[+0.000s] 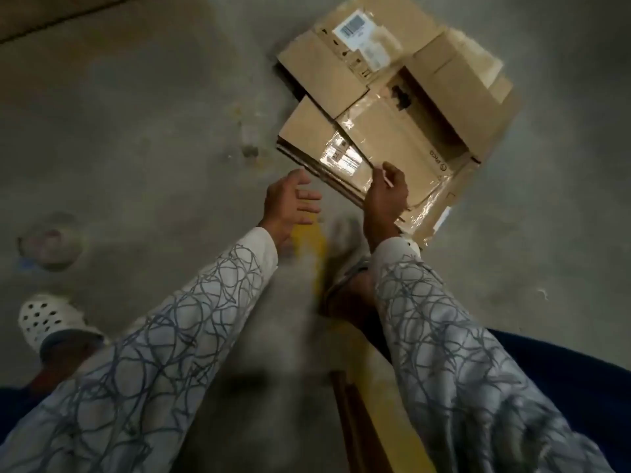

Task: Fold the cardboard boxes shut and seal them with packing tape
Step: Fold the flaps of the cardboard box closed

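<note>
Lower left: a white perforated clog (pixel 44 319) stands on the concrete floor (pixel 153 114).

Centre-left: left hand (pixel 293 203), palm turned inward, its fingers (pixel 309 194) straight and slightly spread, holding nothing. It sits just short of the near edge of the stack, not touching it. A yellow strip (pixel 309 240) on the floor lies beneath the wrist. Both arms wear pale patterned sleeves (pixel 191 319).

Centre-right: right hand (pixel 387 196), its fingers (pixel 392 170) curled over the near edge of the uppermost box (pixel 403 138), gripping it.

Upper right: the cardboard boxes (pixel 324 73) lie flattened and overlapping in a loose pile on the floor, flaps unfolded. Glossy clear tape shows on several panels. A white barcode label (pixel 353 29) sits on the farthest one.
</note>
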The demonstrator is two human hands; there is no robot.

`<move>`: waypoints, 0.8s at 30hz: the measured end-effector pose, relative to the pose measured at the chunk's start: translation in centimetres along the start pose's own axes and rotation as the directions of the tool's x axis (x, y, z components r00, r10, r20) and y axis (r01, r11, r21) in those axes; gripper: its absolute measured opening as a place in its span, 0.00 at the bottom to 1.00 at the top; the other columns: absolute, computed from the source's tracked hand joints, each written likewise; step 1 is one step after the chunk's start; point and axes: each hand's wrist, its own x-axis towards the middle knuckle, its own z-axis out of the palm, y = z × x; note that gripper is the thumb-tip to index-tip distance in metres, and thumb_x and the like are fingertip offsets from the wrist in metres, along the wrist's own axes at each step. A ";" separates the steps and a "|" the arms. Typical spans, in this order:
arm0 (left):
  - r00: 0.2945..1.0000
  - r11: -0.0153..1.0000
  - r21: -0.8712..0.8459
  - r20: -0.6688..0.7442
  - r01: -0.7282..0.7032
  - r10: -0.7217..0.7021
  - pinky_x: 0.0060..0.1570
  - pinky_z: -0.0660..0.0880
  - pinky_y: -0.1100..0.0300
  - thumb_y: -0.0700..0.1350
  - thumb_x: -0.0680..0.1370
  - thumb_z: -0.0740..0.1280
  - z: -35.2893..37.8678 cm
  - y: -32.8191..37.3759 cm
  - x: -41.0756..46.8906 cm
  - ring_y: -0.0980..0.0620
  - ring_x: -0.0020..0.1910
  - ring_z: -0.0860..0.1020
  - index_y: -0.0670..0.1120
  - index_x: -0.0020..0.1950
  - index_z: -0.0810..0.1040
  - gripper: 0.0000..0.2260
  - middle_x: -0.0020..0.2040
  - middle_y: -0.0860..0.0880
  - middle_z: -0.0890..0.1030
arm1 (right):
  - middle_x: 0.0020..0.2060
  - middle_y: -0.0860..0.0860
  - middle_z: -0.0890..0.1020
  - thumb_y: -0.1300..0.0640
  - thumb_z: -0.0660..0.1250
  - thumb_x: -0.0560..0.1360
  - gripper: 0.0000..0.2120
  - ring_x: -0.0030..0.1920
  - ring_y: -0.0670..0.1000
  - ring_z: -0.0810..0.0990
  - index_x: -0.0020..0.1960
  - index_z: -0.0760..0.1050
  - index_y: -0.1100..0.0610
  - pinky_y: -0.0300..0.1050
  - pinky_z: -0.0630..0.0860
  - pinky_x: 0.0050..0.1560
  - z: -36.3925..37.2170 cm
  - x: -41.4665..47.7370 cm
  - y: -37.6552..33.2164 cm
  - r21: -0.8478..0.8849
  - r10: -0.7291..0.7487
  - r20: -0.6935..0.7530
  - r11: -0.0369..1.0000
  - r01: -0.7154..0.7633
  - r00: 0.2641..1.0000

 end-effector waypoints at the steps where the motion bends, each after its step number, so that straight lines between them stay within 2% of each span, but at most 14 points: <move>1: 1.000 1.000 -0.012 -0.007 0.016 -0.016 0.35 0.75 0.58 0.54 0.81 0.63 0.6 -0.3 1.1 0.45 0.37 0.81 0.44 0.55 0.77 0.14 0.45 0.41 0.83 | 0.58 0.50 0.82 0.49 0.69 0.79 0.13 0.59 0.51 0.80 0.61 0.80 0.52 0.51 0.77 0.64 -0.1 1.7 0.6 -0.007 0.043 -0.020 0.999 -0.043 0.999; 4: 0.996 0.998 0.022 -0.066 0.059 -0.057 0.32 0.73 0.60 0.52 0.82 0.61 1.8 -2.4 4.5 0.46 0.35 0.80 0.43 0.57 0.77 0.13 0.45 0.40 0.82 | 0.63 0.54 0.80 0.46 0.69 0.76 0.20 0.62 0.54 0.78 0.65 0.76 0.52 0.52 0.76 0.65 -1.4 7.1 2.8 -0.020 0.260 -0.077 0.965 -0.262 0.963; 7: 0.992 0.992 0.067 -0.075 0.107 -0.102 0.33 0.71 0.60 0.52 0.82 0.61 2.8 -3.6 6.3 0.45 0.36 0.79 0.42 0.59 0.78 0.15 0.46 0.40 0.83 | 0.67 0.56 0.76 0.41 0.67 0.67 0.35 0.66 0.60 0.75 0.71 0.71 0.54 0.59 0.73 0.68 -2.2 11.0 5.5 -0.067 0.442 -0.111 0.890 -0.450 0.890; 12: 0.992 0.989 0.100 -0.066 0.112 -0.106 0.33 0.73 0.59 0.53 0.83 0.60 3.5 -5.3 7.3 0.46 0.37 0.81 0.42 0.61 0.78 0.17 0.49 0.39 0.84 | 0.72 0.58 0.66 0.41 0.71 0.66 0.42 0.71 0.62 0.66 0.75 0.62 0.54 0.62 0.69 0.70 -0.8 11.7 6.6 -0.186 0.493 -0.069 0.848 -0.497 0.867; 14: 0.993 0.987 0.118 -0.054 0.107 -0.101 0.34 0.74 0.59 0.54 0.83 0.60 3.5 -5.5 7.1 0.47 0.38 0.81 0.42 0.62 0.78 0.17 0.50 0.40 0.84 | 0.72 0.59 0.66 0.43 0.73 0.66 0.45 0.71 0.63 0.67 0.76 0.57 0.55 0.61 0.69 0.70 -0.4 12.2 6.7 -0.151 0.515 -0.109 0.837 -0.526 0.850; 17: 0.995 0.985 0.147 -0.050 0.090 -0.084 0.36 0.75 0.58 0.54 0.83 0.60 3.6 -5.6 6.4 0.46 0.40 0.81 0.43 0.61 0.78 0.17 0.49 0.41 0.84 | 0.66 0.55 0.75 0.47 0.75 0.67 0.38 0.64 0.59 0.75 0.71 0.63 0.57 0.56 0.77 0.61 -1.7 12.2 5.9 0.027 0.585 -0.155 0.808 -0.588 0.796; 19: 0.995 0.984 0.155 -0.049 0.089 -0.082 0.36 0.74 0.58 0.54 0.83 0.60 3.3 -5.2 5.6 0.45 0.40 0.81 0.44 0.60 0.78 0.16 0.48 0.41 0.84 | 0.59 0.55 0.79 0.53 0.75 0.72 0.26 0.53 0.55 0.80 0.65 0.69 0.57 0.47 0.82 0.42 -2.2 12.3 5.0 0.178 0.615 -0.020 0.778 -0.602 0.788; 21: 0.996 0.985 0.150 -0.047 0.086 -0.080 0.35 0.74 0.58 0.53 0.83 0.60 2.8 -4.4 4.7 0.46 0.38 0.80 0.45 0.57 0.78 0.14 0.47 0.41 0.84 | 0.54 0.54 0.81 0.59 0.72 0.76 0.20 0.44 0.52 0.80 0.66 0.72 0.58 0.39 0.77 0.27 -2.2 11.6 3.2 0.377 0.613 0.153 0.689 -0.619 0.775; 23: 0.997 0.985 0.157 -0.045 0.074 -0.067 0.34 0.73 0.59 0.53 0.82 0.61 2.0 -3.5 3.9 0.47 0.35 0.80 0.45 0.56 0.78 0.13 0.46 0.42 0.84 | 0.46 0.52 0.82 0.59 0.70 0.78 0.18 0.37 0.49 0.79 0.68 0.74 0.57 0.37 0.76 0.27 -1.3 10.9 1.8 0.433 0.607 0.264 0.620 -0.654 0.750; 24: 0.997 0.984 0.160 -0.043 0.073 -0.067 0.33 0.73 0.59 0.52 0.82 0.62 1.7 -3.1 3.6 0.47 0.34 0.80 0.45 0.55 0.79 0.12 0.45 0.42 0.84 | 0.41 0.52 0.81 0.59 0.69 0.79 0.14 0.35 0.48 0.77 0.64 0.75 0.57 0.37 0.76 0.29 -0.7 10.4 1.2 0.428 0.606 0.302 0.604 -0.673 0.736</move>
